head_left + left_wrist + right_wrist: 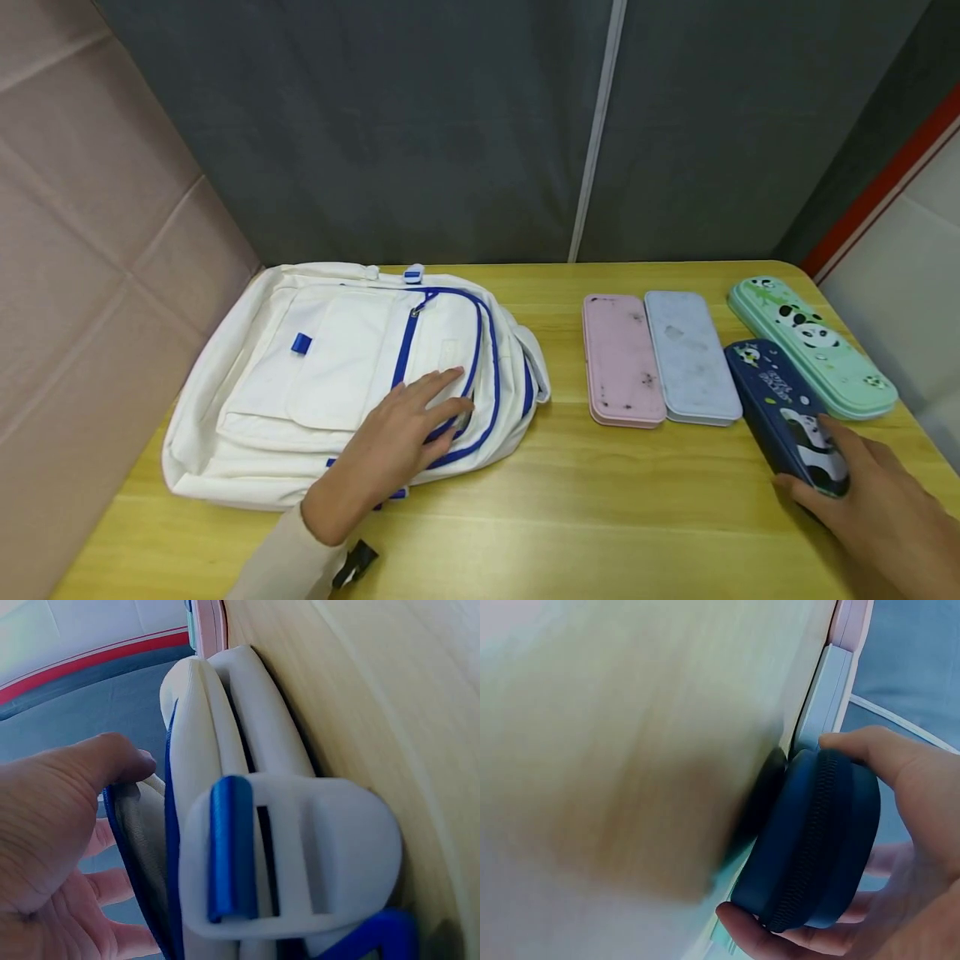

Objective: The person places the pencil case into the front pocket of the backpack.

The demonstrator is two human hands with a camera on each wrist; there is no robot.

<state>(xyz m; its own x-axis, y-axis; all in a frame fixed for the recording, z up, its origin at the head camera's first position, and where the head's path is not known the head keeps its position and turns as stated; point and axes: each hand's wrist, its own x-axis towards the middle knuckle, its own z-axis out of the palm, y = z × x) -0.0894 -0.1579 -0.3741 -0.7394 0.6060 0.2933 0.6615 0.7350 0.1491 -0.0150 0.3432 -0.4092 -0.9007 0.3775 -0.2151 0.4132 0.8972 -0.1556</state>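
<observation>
A white backpack [330, 358] with blue zipper trim lies flat on the left half of the table. At its right end, my left hand [408, 425] holds the blue-edged pocket flap [142, 855], thumb over the rim and fingers on the outer side. That pocket gapes open, showing grey lining. On the right, my right hand [877, 492] grips the near end of a dark blue panda pencil case [780, 408], thumb on one side and fingers on the other. A dark shadow lies beside the case in the right wrist view; its near end looks raised.
A mint green panda pencil case [813, 346] lies right beside the dark blue one. Left of them are a light blue case [692, 357] and a pink case [622, 358], side by side. A black strap end [356, 563] lies near the front edge. Grey panels [450, 133] stand behind the table.
</observation>
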